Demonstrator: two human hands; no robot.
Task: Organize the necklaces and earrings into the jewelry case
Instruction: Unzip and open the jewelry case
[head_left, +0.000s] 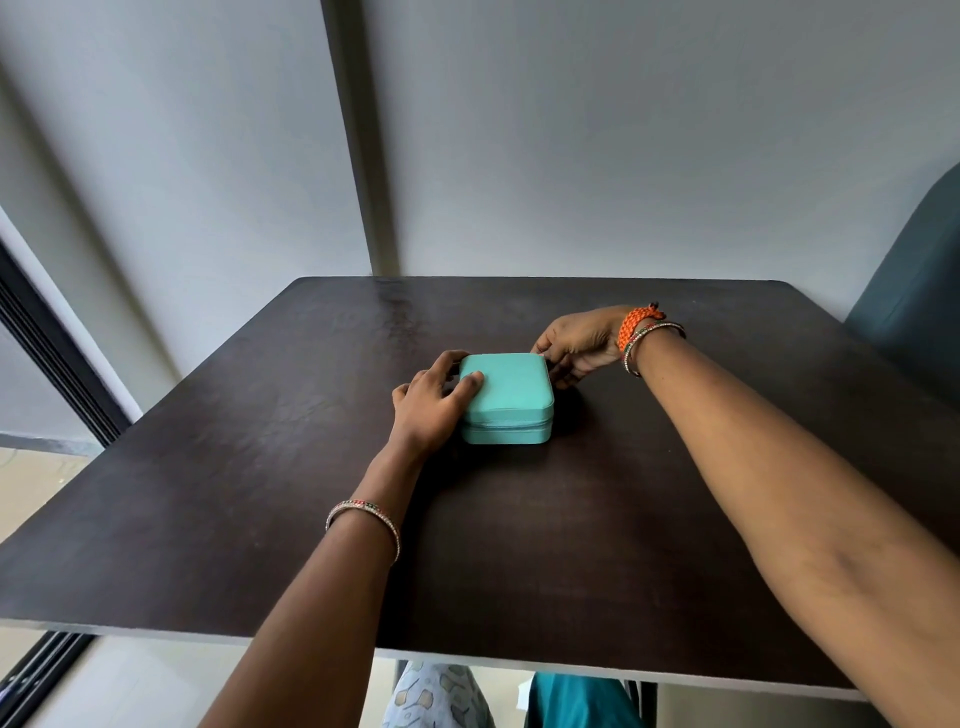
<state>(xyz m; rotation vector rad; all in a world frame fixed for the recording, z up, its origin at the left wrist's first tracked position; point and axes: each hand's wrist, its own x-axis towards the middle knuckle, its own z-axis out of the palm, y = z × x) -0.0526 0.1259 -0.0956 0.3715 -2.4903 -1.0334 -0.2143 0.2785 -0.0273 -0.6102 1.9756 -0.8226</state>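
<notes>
A small turquoise jewelry case (511, 397) lies closed on the dark wooden table (291, 467), its zipper seam running round the side. My left hand (434, 402) grips the case's left edge, thumb resting on the lid. My right hand (576, 348) is at the far right corner of the case, fingers pinched together there; what they pinch is too small to make out. No necklaces or earrings are in view.
The table's far edge meets a grey wall (597, 156). A dark teal chair back (914, 280) stands at the right. A dark window frame (47, 358) runs along the left. Bangles sit on both wrists.
</notes>
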